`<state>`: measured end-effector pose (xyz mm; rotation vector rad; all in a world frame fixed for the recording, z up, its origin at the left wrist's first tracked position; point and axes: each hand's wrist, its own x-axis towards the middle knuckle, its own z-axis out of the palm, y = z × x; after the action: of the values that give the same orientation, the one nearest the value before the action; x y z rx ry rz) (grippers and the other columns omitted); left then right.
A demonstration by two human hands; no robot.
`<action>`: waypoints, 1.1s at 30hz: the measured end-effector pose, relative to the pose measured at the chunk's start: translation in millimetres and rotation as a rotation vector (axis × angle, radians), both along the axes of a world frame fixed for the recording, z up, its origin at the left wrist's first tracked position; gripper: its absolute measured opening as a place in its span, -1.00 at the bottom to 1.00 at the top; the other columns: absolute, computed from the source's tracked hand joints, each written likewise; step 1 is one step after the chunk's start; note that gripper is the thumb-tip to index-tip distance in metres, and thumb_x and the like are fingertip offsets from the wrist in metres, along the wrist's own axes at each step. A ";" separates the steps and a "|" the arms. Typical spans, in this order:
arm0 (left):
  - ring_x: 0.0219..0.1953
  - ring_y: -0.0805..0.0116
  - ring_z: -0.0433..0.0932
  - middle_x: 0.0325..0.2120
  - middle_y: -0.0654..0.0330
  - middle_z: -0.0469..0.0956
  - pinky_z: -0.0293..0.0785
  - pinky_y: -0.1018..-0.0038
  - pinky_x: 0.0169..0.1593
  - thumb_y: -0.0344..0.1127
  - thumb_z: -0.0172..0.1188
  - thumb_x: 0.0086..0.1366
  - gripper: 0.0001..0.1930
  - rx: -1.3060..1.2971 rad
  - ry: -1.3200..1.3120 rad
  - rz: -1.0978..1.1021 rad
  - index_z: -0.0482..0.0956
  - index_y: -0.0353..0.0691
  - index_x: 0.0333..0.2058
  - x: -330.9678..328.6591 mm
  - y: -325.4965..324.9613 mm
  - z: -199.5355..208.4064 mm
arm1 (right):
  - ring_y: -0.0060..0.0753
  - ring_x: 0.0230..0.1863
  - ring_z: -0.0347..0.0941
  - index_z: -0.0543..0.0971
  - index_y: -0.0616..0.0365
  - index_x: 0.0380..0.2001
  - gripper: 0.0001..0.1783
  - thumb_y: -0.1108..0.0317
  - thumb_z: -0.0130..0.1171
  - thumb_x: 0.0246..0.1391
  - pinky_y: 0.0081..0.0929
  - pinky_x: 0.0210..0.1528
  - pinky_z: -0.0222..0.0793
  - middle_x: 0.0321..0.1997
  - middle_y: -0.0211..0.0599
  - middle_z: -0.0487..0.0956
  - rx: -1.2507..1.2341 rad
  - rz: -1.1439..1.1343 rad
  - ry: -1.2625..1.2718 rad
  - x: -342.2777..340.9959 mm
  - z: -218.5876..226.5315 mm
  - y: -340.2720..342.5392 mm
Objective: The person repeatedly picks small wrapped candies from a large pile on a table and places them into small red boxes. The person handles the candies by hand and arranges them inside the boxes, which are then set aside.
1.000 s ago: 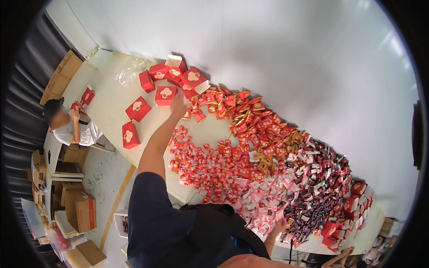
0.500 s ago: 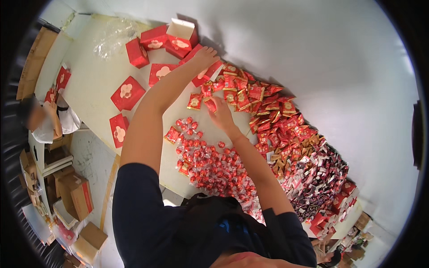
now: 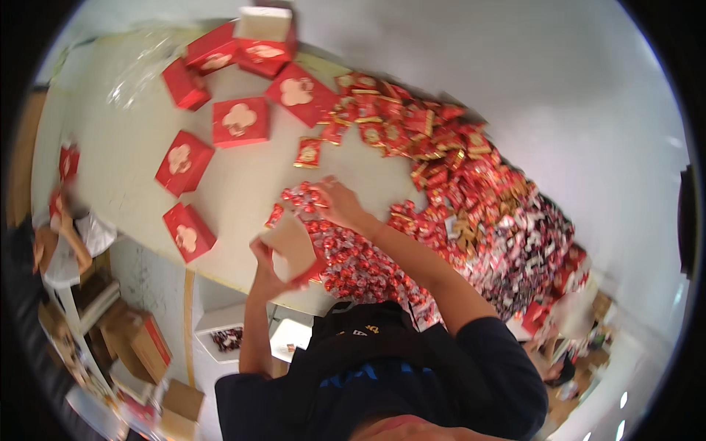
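Left hand and right hand over a pale counter. The left fingers are curled around one red carton, held tilted at the near edge with its pale flap raised; its contents cannot be made out. The right fingers are bent, slightly spread, and reach into the heap of round red candies in clear twist wrappers; whether they grip one cannot be told. On the counter's left part, seven further red cartons with pale blossom emblems can be distinguished, one of them with its white flap upright. One red-and-gold packet lies apart, near the large pile of similar packets; pieces in both heaps are too many to count. Farther right lie brown-wrapped pieces and a dark-and-pink mass of sweets. Below the counter edge, one white bin contains dark-wrapped pieces.
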<state>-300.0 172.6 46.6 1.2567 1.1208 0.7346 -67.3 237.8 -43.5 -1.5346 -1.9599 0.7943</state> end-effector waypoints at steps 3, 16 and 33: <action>0.14 0.17 0.22 0.07 0.01 0.12 0.19 0.21 0.19 0.04 0.65 -0.58 0.33 -0.061 -0.067 -0.148 -0.14 -0.20 0.10 22.9 -40.5 20.7 | -0.10 -0.21 0.45 0.47 0.02 -0.21 -0.63 0.28 0.26 -0.16 -0.25 -0.21 0.42 -0.24 -0.21 0.44 -0.139 0.024 -0.096 -6.7 -23.2 0.7; 0.17 0.33 0.31 0.09 0.19 0.33 0.24 0.30 0.19 0.06 0.62 -0.55 0.02 -0.754 -0.504 -0.490 0.28 -0.09 -0.04 64.3 -54.0 38.4 | -0.56 -0.35 0.52 0.57 0.28 -0.42 -0.79 0.34 0.27 -0.06 -0.56 -0.30 0.45 -0.20 -0.24 0.59 -0.337 -0.991 0.230 242.9 5.4 -132.7; -0.19 0.28 0.58 -0.25 0.07 0.58 0.53 0.35 -0.14 -0.65 0.36 -0.12 -0.31 -0.865 -0.323 -0.562 0.32 -0.29 0.05 54.6 -105.0 65.3 | -0.32 -0.24 0.51 0.61 0.21 -0.26 -0.56 0.14 0.37 -0.20 -0.44 -0.19 0.37 -0.28 -0.15 0.59 -0.243 -0.905 0.005 279.0 63.5 -278.7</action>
<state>-245.4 67.6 111.9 0.6142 0.6362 -0.0118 211.7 -40.9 19.9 -2.2638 -0.9675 0.6228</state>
